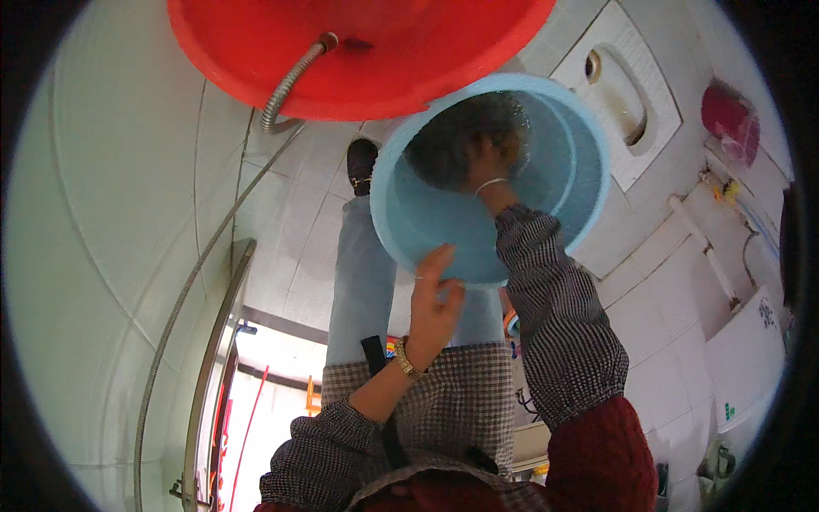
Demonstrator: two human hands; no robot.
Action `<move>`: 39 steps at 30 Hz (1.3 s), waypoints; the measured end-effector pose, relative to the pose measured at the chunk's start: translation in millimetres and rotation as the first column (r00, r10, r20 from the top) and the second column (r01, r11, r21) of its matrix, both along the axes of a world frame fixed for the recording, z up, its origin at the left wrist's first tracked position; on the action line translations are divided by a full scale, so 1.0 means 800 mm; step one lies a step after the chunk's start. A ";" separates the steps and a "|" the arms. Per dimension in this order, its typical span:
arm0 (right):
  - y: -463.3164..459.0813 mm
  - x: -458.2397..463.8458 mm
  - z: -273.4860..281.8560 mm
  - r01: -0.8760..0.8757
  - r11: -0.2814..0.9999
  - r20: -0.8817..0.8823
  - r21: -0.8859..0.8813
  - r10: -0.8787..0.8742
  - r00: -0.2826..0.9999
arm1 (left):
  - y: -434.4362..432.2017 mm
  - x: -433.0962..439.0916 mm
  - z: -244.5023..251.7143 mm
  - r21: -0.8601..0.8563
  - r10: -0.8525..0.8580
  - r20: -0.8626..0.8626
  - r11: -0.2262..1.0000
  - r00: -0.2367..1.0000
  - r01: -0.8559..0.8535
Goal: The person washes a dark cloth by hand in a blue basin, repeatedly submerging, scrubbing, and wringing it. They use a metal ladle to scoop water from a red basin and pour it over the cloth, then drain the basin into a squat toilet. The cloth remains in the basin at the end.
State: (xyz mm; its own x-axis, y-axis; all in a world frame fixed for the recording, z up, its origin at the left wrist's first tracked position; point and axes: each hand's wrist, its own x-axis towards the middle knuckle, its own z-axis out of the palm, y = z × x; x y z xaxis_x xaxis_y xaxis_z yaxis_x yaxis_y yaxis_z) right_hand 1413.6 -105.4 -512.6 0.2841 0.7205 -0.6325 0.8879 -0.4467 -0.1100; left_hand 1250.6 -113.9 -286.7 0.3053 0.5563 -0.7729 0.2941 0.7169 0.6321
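Note:
A light blue plastic tub (585, 173) stands in front of my legs, its mouth facing me. My right hand (491, 157), with a bangle at the wrist, reaches deep inside it. There it touches a dark wet mass (441, 144), perhaps cloth, with glinting water along its edge. Blur hides whether my fingers grip it. At the tub's near rim is my left hand (435, 304), wearing a gold-coloured watch, fingers and thumb apart and nothing seen between them. I cannot tell whether it touches the rim.
A large red basin (397, 77) adjoins the tub, a metal shower hose (211, 249) ending over it. To the right lie a squat toilet (617, 96), a pink container (731, 121) and wall pipes (707, 249). A door (214, 365) stands ajar at lower left.

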 end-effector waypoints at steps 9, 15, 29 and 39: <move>-0.007 0.020 0.087 0.462 0.886 -0.376 0.021 -0.421 0.825 | 0.007 0.019 -0.001 -0.415 0.344 0.068 0.863 0.937 -0.287; -0.011 0.025 0.321 0.763 0.647 -0.695 0.006 -0.546 0.468 | 0.050 0.019 0.006 -0.527 0.455 -0.077 0.737 0.887 -0.423; -0.011 0.021 0.491 0.847 0.529 -0.806 -0.059 -0.526 0.272 | 0.041 0.040 -0.003 -0.739 0.610 0.210 0.611 0.764 -0.285; -0.008 0.071 0.299 0.947 0.038 -0.682 -0.320 -0.702 -0.203 | 0.049 0.052 0.075 -0.838 0.820 0.185 0.419 0.542 -0.349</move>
